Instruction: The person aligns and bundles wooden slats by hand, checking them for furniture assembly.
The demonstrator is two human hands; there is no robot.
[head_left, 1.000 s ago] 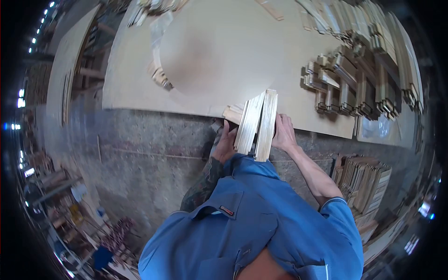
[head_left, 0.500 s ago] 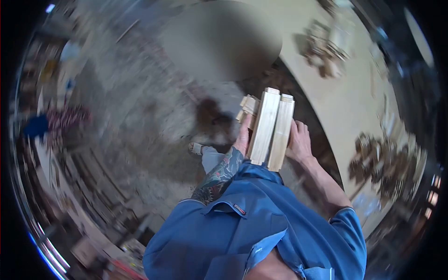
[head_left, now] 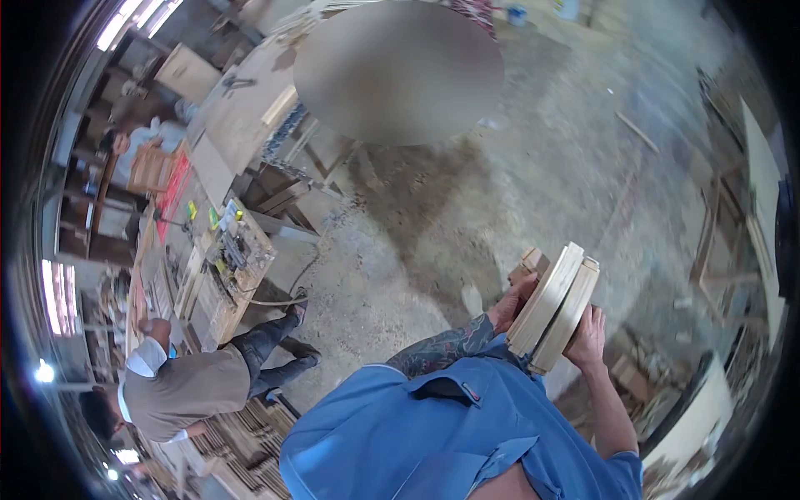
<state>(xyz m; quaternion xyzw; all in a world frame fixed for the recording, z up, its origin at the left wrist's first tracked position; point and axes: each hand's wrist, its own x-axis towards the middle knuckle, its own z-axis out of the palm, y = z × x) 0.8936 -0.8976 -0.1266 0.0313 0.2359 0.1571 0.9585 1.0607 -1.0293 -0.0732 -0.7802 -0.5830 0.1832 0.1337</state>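
Note:
Two stacks of pale wooden slats, with stepped ends, lie side by side in front of my blue shirt, the left stack (head_left: pixel 546 298) and the right stack (head_left: pixel 567 318). My left hand (head_left: pixel 509 305) is wrapped around the outer side of the left stack, and shorter wooden pieces (head_left: pixel 528 264) stick out beyond its fingers. Against the outer side of the right stack, my right hand (head_left: pixel 587 335) has its fingers curled. The stacks hide part of both hands, and a narrow dark gap runs between them.
A co-worker in a brown shirt (head_left: pixel 196 385) stands left by a workbench (head_left: pixel 257 271) with tools. Another person (head_left: pixel 150 137) is farther back. A loose stick (head_left: pixel 637 133) lies on the concrete floor (head_left: pixel 550 175). Wooden frames and boards (head_left: pixel 760 225) stand at right.
My view has swung round, from the large table with wood piles on the right to the workbench and co-worker on the left. Both hands still hold the wooden slats, now lower and farther right in view.

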